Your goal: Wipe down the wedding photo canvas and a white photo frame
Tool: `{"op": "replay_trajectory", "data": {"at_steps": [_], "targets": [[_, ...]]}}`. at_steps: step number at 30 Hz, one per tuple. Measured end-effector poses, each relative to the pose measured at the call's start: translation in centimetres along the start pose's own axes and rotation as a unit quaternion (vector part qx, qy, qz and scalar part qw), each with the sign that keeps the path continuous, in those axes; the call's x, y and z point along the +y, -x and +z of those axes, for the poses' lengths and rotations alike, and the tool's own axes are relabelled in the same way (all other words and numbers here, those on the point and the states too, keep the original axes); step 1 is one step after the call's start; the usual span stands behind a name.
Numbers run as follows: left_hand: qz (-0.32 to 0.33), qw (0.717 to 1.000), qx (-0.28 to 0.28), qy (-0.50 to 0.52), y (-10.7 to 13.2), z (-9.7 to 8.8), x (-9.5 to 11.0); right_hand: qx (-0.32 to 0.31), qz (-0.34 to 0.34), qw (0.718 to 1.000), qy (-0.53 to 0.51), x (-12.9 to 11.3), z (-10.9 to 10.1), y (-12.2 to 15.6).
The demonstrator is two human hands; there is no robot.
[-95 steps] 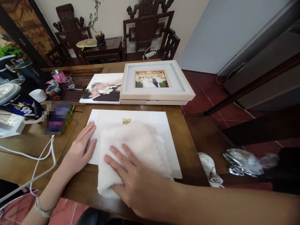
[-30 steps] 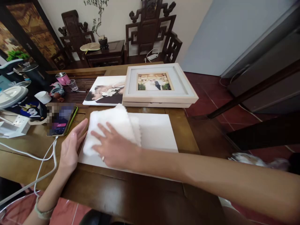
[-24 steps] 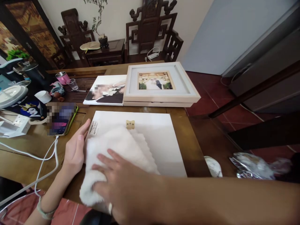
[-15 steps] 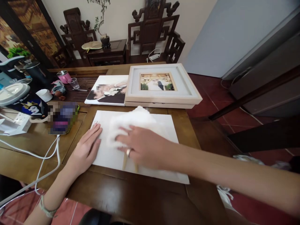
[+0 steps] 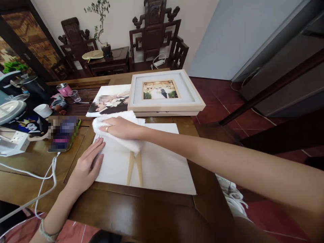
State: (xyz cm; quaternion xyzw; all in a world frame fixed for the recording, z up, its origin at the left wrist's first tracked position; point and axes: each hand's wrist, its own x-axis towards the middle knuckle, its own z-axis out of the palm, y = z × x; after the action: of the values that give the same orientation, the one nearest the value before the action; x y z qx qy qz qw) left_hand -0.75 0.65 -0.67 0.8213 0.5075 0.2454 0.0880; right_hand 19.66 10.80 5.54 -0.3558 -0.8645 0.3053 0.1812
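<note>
Cloth, gripped in my curled right hand, now reaches the board's 11 o'clock corner, baring more strut; my wiping seems to cover that edge. My left hand lies flat, unladen, at 9 o'clock.

Adorned at the left wrist, at eight o'clock, with a pale greenish bracelet, slim and slightly uneven along the edge. Bare-handed, with a narrow, shiny ring on one finger of the right hand, at nine o'clock. Bare along the left forearm and slender-fingered left hand, likewise along the right forearm, out to four o'clock. Fringed at seven o'clock, along the bottom edge, by a dark patch, too cropped to confirm as clothing.
</note>
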Motion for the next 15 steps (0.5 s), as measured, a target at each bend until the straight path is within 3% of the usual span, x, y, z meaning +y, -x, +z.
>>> {"op": "replay_trajectory", "data": {"at_steps": [4, 9, 11, 15], "targets": [[-0.002, 1.000, -0.002, 0.008, 0.0, 0.0, 0.1, 0.000, 0.059, 0.992, -0.111, 2.5, -2.2, 3.4], [0.003, 1.000, 0.002, -0.001, -0.1, 0.2, 0.2, 0.039, 0.140, 0.988, -0.052, 5.3, -3.6, 9.3], [0.005, 1.000, 0.003, -0.003, -0.1, 0.2, 0.3, 0.035, 0.104, 0.994, 0.029, 5.9, -3.1, 11.3], [0.005, 1.000, 0.005, -0.003, -0.1, 0.2, 0.4, 0.019, -0.033, 0.985, 0.170, 5.3, -0.6, 14.8]]}}
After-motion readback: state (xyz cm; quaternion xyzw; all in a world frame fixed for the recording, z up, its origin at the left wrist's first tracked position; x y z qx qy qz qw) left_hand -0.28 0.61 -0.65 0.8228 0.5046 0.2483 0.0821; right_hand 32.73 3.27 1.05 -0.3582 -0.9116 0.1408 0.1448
